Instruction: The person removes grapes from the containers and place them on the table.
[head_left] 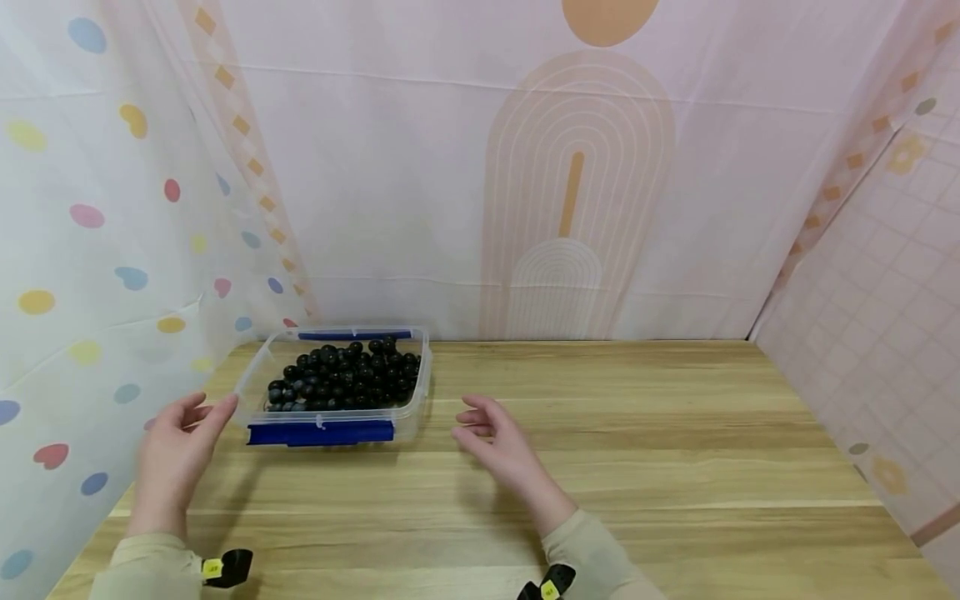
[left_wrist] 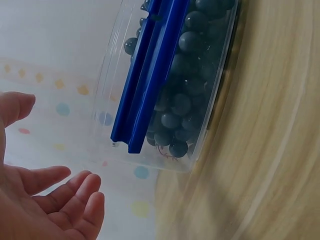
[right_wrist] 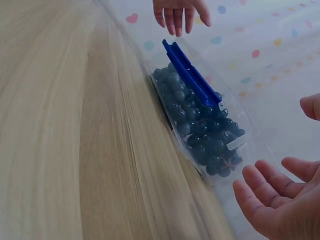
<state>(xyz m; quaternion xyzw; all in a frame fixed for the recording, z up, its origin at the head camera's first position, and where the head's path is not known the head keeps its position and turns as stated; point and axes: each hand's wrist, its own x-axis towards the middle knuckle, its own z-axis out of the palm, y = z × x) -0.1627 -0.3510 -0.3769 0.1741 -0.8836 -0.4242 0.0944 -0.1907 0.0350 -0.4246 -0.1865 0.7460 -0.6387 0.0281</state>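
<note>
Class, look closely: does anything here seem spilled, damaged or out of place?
Only the blue front latch on the clear box: it juts outward rather than lying flat, so it looks unfastened. Otherwise nothing stands out; the dark grapes are inside, and none show on the table.

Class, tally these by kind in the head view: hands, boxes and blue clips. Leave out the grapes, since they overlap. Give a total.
Left hand and right hand: 2
Box: 1
Front clip and back clip: 2
Total: 5

The table (head_left: 675, 442) is bordered on 3 sides by cloth (head_left: 390, 192), printed with dots (head_left: 87, 216), arches (head_left: 517, 183) and a grid (head_left: 862, 292).
</note>
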